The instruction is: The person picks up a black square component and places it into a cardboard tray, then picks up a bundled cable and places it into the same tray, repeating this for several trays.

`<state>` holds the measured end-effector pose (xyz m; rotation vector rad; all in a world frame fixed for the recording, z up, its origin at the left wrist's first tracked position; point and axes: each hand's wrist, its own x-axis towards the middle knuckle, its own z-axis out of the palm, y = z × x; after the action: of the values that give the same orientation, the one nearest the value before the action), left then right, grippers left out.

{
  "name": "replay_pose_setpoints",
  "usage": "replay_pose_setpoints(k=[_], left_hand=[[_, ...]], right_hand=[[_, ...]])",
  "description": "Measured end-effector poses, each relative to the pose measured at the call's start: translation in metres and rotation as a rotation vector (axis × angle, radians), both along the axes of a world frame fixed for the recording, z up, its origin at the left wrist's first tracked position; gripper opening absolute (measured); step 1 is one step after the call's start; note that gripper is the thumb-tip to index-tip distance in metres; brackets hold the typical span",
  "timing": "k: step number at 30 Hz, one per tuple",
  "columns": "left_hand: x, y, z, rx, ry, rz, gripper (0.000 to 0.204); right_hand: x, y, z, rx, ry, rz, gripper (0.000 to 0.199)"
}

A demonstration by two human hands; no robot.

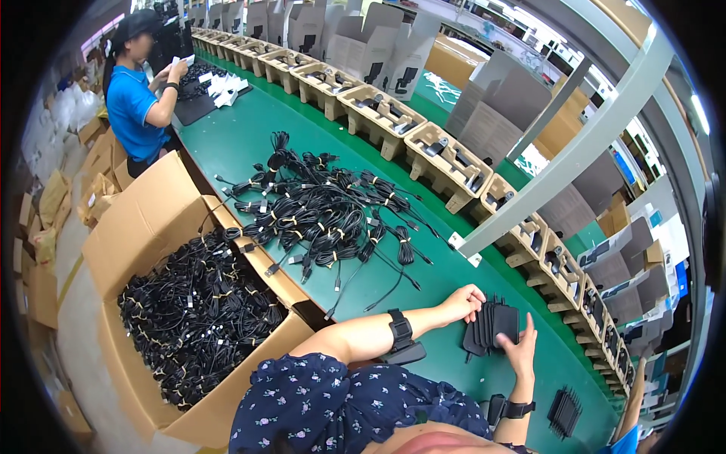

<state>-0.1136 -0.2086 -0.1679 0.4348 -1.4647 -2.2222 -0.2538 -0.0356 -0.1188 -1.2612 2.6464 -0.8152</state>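
Observation:
A row of flat black rectangular pieces (495, 327) with thin stubs at their edges stands close together on the green table in front of me. I cannot tell their exact kind. At the row's upper left is my left hand (463, 304), its fingers curled in; what they pinch, if anything, is too small to make out. My right hand (520, 352) is at the near right side, fingers stretched apart and the thumb against the nearest piece. Dark straps circle both wrists. Nearer the right edge lies another group of similar black pieces (564, 412).
Bundled black cables (325, 212) are heaped on the green table (234, 125). An open carton (144, 227) full of such cables stands at left. Filled pulp trays (446, 170) line the far side, past a metal post (560, 151). A co-worker (136, 98) stands far left; another's arm (634, 393) shows lower right.

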Motion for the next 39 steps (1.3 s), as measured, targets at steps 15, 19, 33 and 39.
replay_pose_setpoints(k=[15, 19, 33, 39], left_hand=[[0.008, -0.011, 0.021, 0.036, 0.157, -0.088, 0.034], [0.011, -0.012, 0.024, 0.139, 0.159, -0.094, 0.023], [0.015, -0.001, 0.022, -0.246, -0.07, -0.065, 0.02], [0.007, -0.015, 0.009, -0.217, 0.002, 0.08, 0.026]], right_hand=[[0.032, -0.053, 0.018, -0.59, -0.487, 0.217, 0.037], [0.03, -0.054, 0.018, -0.596, -0.462, 0.216, 0.028], [0.008, -0.044, 0.026, -0.117, -0.1, 0.436, 0.036], [-0.125, -0.052, 0.046, -0.72, 0.086, -0.031, 0.031]])
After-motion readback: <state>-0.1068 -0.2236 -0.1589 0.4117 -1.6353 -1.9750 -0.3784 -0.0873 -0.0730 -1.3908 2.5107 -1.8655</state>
